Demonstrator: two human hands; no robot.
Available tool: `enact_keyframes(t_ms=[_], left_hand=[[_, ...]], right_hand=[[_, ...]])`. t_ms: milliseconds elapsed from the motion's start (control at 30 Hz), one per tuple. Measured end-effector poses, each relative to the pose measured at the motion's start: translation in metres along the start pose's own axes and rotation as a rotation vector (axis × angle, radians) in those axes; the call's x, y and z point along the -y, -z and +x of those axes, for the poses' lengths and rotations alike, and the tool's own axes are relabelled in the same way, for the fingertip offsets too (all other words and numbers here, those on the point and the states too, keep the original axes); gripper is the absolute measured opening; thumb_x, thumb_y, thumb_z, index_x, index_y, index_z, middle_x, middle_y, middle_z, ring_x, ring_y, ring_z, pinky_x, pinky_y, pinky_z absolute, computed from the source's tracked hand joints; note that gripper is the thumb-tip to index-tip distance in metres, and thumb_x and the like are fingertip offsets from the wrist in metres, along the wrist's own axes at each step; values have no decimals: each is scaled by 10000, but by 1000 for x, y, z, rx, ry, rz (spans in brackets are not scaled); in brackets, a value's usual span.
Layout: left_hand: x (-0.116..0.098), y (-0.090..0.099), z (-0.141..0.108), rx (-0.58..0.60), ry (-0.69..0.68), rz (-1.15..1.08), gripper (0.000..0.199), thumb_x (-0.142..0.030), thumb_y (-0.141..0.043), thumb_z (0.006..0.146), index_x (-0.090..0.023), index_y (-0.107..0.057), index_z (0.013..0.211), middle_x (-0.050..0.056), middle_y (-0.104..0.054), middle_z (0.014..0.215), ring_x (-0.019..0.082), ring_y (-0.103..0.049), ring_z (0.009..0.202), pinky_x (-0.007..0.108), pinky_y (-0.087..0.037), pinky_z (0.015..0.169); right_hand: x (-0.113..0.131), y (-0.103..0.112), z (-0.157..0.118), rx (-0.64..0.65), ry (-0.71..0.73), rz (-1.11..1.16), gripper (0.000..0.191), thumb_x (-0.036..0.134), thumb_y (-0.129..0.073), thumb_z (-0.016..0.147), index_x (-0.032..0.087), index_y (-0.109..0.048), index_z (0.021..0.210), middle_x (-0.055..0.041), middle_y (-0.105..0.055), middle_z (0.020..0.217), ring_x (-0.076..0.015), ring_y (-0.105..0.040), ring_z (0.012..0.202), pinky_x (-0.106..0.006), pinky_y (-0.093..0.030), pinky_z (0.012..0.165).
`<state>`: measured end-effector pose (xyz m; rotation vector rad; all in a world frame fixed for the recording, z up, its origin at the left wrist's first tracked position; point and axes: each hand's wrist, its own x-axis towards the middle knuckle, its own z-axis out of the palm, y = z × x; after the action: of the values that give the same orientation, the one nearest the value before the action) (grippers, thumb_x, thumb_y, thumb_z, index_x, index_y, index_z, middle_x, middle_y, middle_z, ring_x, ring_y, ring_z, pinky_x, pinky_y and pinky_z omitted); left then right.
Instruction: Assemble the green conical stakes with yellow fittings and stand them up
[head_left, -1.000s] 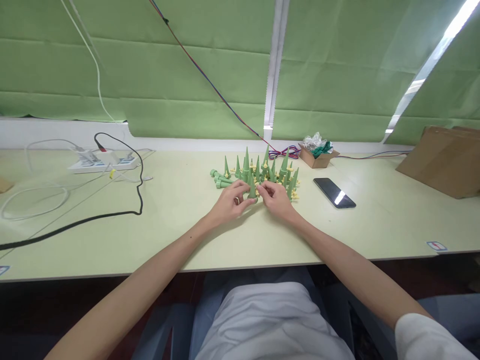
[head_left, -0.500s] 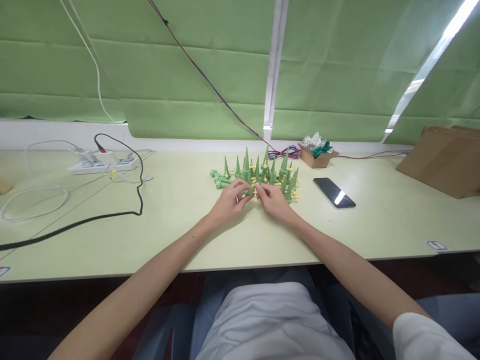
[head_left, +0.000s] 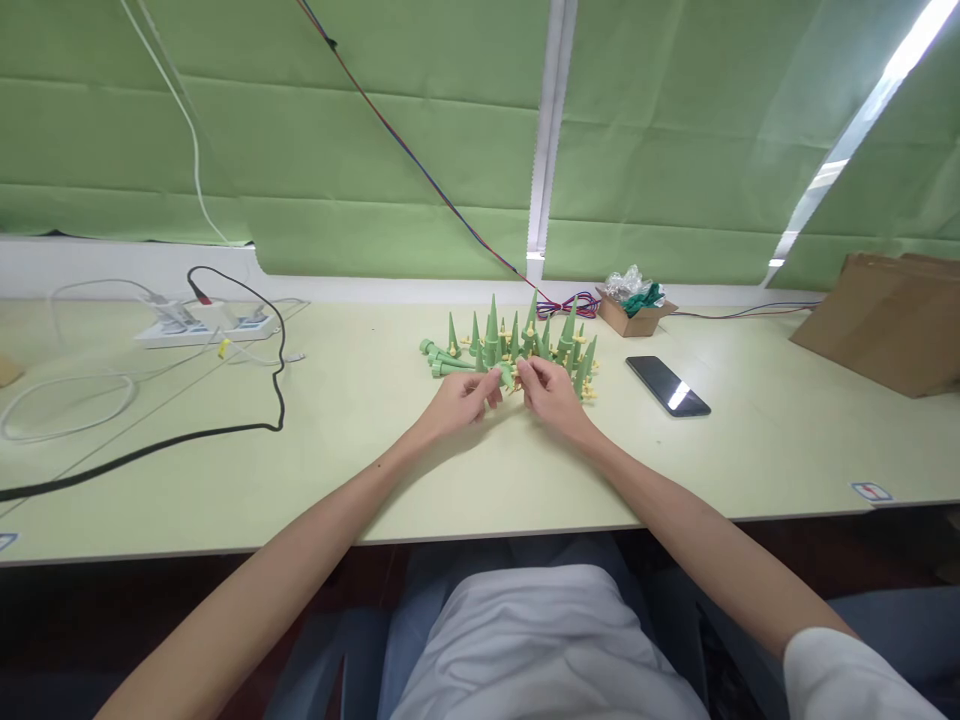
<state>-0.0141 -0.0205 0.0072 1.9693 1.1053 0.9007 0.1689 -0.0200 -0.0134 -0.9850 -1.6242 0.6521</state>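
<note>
My left hand [head_left: 466, 398] pinches a small green cone-shaped piece [head_left: 506, 376] between thumb and fingers, in front of the cluster. Close on its right, my right hand [head_left: 549, 393] is closed, its fingertips on a small yellowish part [head_left: 516, 372] beside the green piece. Whether the two parts are joined cannot be made out. Behind both hands stand several upright green spikes [head_left: 491, 335] with small yellow fittings among them. At the cluster's left end, several green pieces [head_left: 450, 367] lie on their sides.
A black phone [head_left: 667, 385] lies on the table [head_left: 480, 490] to the right. Behind it is a small open carton [head_left: 636, 318] with plastic and green material. Brown cardboard [head_left: 885, 320] stands far right. A power strip [head_left: 206, 328] and cables occupy the left.
The green piece at my fingers has tilted. My left fingers have closed around it in a pinch, and my right hand has shifted slightly to the right and up.
</note>
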Motion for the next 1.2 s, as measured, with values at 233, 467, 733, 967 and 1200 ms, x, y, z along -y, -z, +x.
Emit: enact_keyframes(t_ms=[233, 467, 733, 967, 1200], left_hand=[[2, 1, -2, 73, 23, -50, 549, -665, -437, 918, -172, -600, 740, -18, -493, 487, 115, -461, 441, 251, -380, 502], [-4, 0, -7, 40, -34, 15, 443, -593, -535, 896, -167, -607, 795, -15, -529, 553, 128, -491, 489, 261, -383, 500], [7, -3, -2, -112, -291, 172, 304, -458, -646, 865, -168, -595, 786, 12, -579, 786, 108, -479, 594, 255, -410, 548], [14, -4, 0, -147, -418, 243, 341, -453, -640, 885, -168, -549, 722, 22, -530, 800, 118, -471, 639, 256, -409, 564], [15, -5, 1, -191, -477, 300, 279, -400, -653, 889, -169, -594, 745, 31, -561, 818, 118, -470, 627, 267, -414, 592]], right_hand=[[0, 0, -2, 53, 10, 14, 485, 644, -442, 939, 219, -488, 709, 35, -409, 525, -135, -408, 530, -270, -312, 516], [-1, 1, -1, 56, -5, -9, 519, 665, -421, 929, 224, -434, 656, 23, -404, 537, -140, -428, 557, -270, -332, 528], [-1, 1, -1, 80, -37, -36, 530, 638, -400, 935, 219, -399, 611, 7, -426, 557, -132, -411, 547, -274, -324, 516], [4, 2, -2, 102, -53, -12, 491, 516, -420, 939, 225, -338, 553, 29, -355, 496, -116, -375, 492, -271, -293, 507], [2, 1, -1, 93, -66, -21, 488, 523, -415, 924, 231, -311, 547, 33, -329, 472, -115, -355, 481, -271, -292, 499]])
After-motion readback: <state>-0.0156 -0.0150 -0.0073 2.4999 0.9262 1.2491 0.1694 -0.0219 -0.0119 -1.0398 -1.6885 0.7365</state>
